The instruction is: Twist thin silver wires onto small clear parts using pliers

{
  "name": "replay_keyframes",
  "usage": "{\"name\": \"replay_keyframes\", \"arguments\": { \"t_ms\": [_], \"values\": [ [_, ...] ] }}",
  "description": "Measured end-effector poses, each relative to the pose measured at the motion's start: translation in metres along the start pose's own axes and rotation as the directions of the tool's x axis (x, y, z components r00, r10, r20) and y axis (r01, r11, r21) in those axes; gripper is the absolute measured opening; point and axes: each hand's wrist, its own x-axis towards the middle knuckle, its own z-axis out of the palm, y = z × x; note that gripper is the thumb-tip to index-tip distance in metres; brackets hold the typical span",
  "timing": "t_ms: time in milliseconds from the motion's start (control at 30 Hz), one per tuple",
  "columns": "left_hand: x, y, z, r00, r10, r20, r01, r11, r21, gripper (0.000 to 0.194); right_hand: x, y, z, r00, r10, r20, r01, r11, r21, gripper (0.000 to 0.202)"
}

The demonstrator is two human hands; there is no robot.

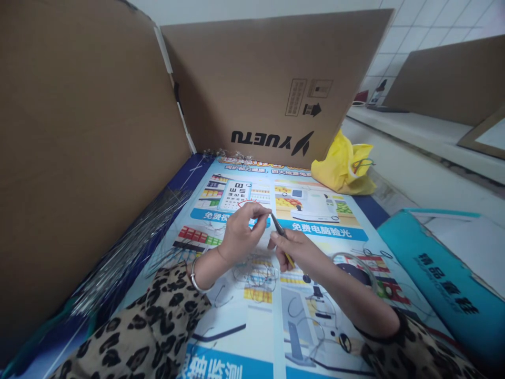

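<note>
Near the middle of the view, my right hand is wrapped round pliers with yellow on the handles. Their dark tip points up and left and meets the fingertips of my left hand. The left thumb and forefinger are pinched together by that tip; what lies between them is too small to name. A thin reddish loop of wire shows just above the left hand. Below both hands, tangled thin wire lies on the printed poster.
Cardboard panels stand at the back and left. A bundle of thin metal wires lies along the left side. A yellow bag sits at the back right, and a teal box is at the right. More wire pieces lie near my right forearm.
</note>
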Motion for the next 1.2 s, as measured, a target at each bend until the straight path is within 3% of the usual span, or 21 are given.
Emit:
{"name": "replay_keyframes", "arguments": {
  "t_ms": [467,800,1067,1200],
  "values": [
    [-0.001,0.000,0.001,0.999,0.035,0.001,-0.035,0.999,0.013,0.012,-0.005,0.001,0.003,0.991,0.039,0.131,-0.066,0.975,0.213,0.040],
    [-0.002,-0.003,0.002,0.995,0.097,0.002,-0.097,0.992,0.077,0.010,-0.006,0.002,0.006,0.983,0.051,0.177,-0.096,0.962,0.257,0.041],
    [-0.003,-0.006,0.002,0.990,0.136,0.025,-0.137,0.988,0.072,0.011,-0.008,0.003,0.010,0.986,0.044,0.162,-0.085,0.962,0.258,0.036],
    [0.000,-0.002,0.000,0.996,0.079,0.036,-0.079,0.997,0.023,0.011,-0.008,-0.002,0.010,0.992,0.090,0.089,-0.110,0.964,0.244,0.032]
  ]
}}
